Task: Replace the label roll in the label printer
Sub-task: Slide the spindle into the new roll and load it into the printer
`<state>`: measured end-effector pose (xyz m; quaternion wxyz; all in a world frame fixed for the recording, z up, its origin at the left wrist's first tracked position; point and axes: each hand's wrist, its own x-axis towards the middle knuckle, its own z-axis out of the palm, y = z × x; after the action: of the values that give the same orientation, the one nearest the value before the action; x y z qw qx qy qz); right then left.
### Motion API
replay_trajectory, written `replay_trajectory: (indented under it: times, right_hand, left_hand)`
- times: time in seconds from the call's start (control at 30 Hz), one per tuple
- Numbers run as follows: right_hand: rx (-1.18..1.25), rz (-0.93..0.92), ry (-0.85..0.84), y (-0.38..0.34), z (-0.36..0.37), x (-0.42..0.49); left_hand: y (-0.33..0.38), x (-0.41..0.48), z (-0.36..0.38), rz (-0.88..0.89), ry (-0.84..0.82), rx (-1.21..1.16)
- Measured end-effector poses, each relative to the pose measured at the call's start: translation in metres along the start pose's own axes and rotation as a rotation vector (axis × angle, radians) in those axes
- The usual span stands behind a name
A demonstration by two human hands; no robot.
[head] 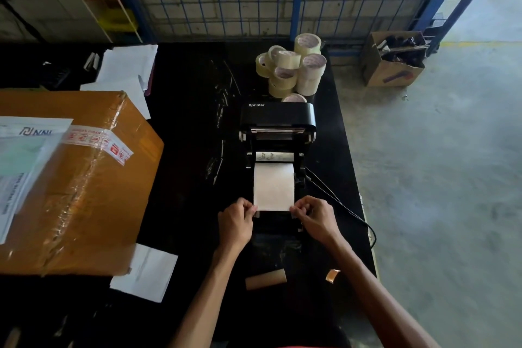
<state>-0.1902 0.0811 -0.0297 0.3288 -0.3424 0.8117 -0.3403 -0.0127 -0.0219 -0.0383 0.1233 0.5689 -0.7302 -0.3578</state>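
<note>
White paper label roll (273,186) sits in the open black plastic label printer (278,133); my left hand (236,222) and right hand (315,219) each pinch one near corner.

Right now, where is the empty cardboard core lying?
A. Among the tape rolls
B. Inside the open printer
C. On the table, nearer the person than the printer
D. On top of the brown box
C: the cardboard core lies on the black table, between the person's forearms, nearer than the printer.
</note>
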Motion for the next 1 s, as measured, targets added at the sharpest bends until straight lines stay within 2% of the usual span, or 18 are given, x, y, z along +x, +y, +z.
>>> replay_trajectory:
  times: [0.13,0.3,0.57,0.8,1.0]
  right_hand:
    - [-0.090,0.053,0.061,-0.005,0.004,0.003]
    - [-0.223,0.140,0.080,-0.016,0.010,0.003]
    - [-0.384,0.211,-0.027,-0.029,0.007,0.015]
    - [-0.427,0.262,0.026,-0.037,0.009,0.019]
    - [-0.479,0.283,-0.014,-0.041,0.007,0.026]
  left_hand:
    - [0.005,0.002,0.003,0.038,0.035,0.162]
    - [0.007,0.009,0.004,0.010,0.045,0.218]
    - [0.011,0.018,-0.005,-0.046,-0.030,0.161]
    - [0.008,0.015,-0.003,-0.090,-0.002,0.007]
    - [0.007,0.026,-0.003,-0.160,-0.075,0.104]
